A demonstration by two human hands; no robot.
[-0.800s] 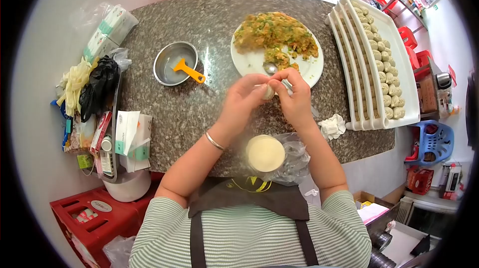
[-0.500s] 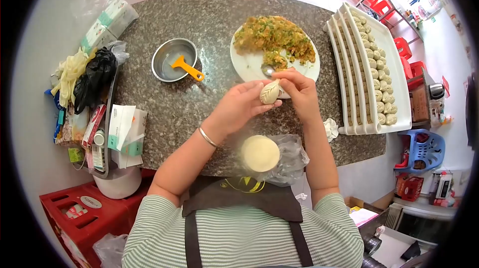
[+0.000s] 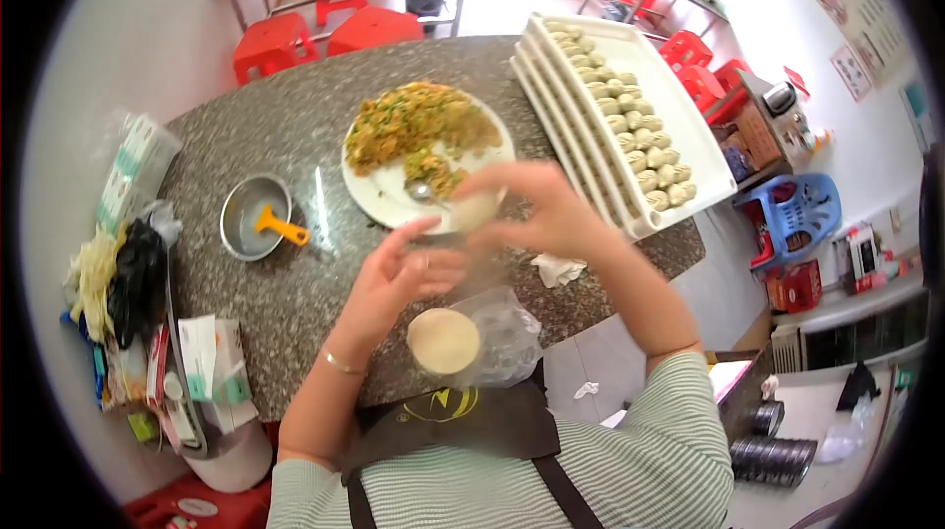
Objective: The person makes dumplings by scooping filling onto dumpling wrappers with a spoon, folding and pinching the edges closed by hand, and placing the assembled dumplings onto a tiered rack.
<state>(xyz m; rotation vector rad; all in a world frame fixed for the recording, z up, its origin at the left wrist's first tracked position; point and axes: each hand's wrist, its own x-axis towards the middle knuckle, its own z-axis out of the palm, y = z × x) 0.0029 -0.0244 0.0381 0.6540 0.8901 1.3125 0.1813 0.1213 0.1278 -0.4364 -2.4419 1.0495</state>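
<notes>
- I judge the step in hand to be handling one shaped dumpling [image 3: 476, 212]; it sits in my fingers above the near right edge of the white plate [image 3: 366, 202].
- My right hand [image 3: 546, 209] grasps it between thumb and bent fingers; blur hides the exact contact.
- My left hand [image 3: 404, 278], on the near side of the plate, is loosely curled, with no thing seen in it; whether its fingertips brush the dumpling I cannot tell.
- The next move, as I judge it, calls for a light pinch and a level carry, since soft dough would dent under pressure.
- The dumpling looks pale, smooth and longish, its pleats lost in the blur.
- On the plate, the filling [image 3: 404, 125] is a moist, crumbly mound of orange and green bits, a shiny metal spoon [image 3: 420, 191] at its near edge.
- Nearer me than the plate, flat round dough wrappers [image 3: 443, 341] lie stacked beside a crinkled clear plastic bag [image 3: 502, 337].
- Right of the plate, stacked white trays [image 3: 686, 116] carry plump, ridged dumplings [image 3: 645, 140] in rows.
- Left of the plate, a round steel bowl [image 3: 236, 224] holds an orange scraper [image 3: 284, 227].
</notes>
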